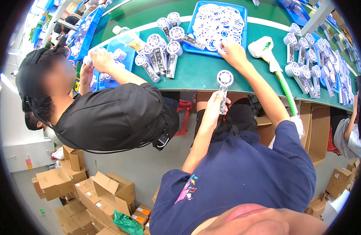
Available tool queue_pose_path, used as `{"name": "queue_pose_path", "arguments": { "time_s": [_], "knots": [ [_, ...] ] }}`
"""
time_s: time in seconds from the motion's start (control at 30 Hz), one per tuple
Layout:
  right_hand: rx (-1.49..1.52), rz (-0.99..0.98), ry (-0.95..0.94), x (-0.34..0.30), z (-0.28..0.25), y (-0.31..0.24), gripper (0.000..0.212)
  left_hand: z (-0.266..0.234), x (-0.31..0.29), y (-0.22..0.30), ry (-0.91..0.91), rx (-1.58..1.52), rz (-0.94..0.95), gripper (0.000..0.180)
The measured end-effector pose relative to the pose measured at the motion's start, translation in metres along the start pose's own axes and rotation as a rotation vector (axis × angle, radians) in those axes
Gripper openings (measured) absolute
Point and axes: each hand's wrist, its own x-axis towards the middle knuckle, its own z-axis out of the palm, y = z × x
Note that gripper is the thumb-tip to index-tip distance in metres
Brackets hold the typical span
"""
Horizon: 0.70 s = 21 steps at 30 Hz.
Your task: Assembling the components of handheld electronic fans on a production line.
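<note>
My left hand [217, 102] is closed round the handle of a small white handheld fan [224, 79], held upright in front of the table edge. Its round head has a slotted face, and a dark printed panel runs down the handle. At the front right of a blue tray [244, 23], my right hand [232, 53] has its fingers pinched together on a white ring [221, 49], partly hidden by the fingers. Many flat white rings [217, 22] are heaped in that tray. Left of the tray, several similar fans [173, 49] lie in a cluster.
A co-worker in black [110, 113] sits close on my left, handling parts over a blue bin [127, 58]. Many fans [305, 72] stand along the right side of the green table [204, 74]. A white-wrapped item with a green-striped handle [288, 92] overhangs the edge. Cardboard boxes [96, 196] stand behind.
</note>
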Motion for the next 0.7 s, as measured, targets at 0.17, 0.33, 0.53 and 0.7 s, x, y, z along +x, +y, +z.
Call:
{"name": "queue_pose_path", "arguments": {
  "time_s": [0.17, 0.33, 0.53, 0.7],
  "knots": [
    [0.110, -0.219, 0.062, -0.016, -0.043, -0.006, 0.025, -0.001, 0.001, 0.007, 0.024, 0.057, -0.047, 0.034],
    [-0.082, -0.280, -0.181, -0.083, -0.104, 0.003, 0.025, -0.007, 0.001, 0.023, -0.016, 0.164, -0.028, 0.029],
    [-0.007, -0.194, 0.042, -0.127, -0.079, 0.020, 0.037, -0.003, 0.010, 0.022, -0.005, 0.074, -0.041, 0.032],
    [-0.066, -0.054, 0.191, -0.124, -0.058, 0.013, 0.040, 0.000, 0.020, 0.017, 0.014, 0.080, -0.096, 0.039]
  ]
}}
